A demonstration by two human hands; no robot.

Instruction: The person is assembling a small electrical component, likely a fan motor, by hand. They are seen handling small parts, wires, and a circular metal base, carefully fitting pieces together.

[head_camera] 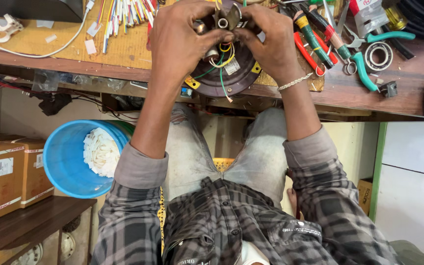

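Metal part (227, 18) pinched between the fingers of both hands, left hand (182, 37) and right hand (267, 41) closed on it, held just above the round motor (231, 73) with loose wires, at the counter's (408, 83) near edge.

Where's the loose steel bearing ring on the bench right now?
The bearing ring lies flat at the upper right of the head view, on the wooden bench, just right of the green-handled pliers and of the person's right hand.
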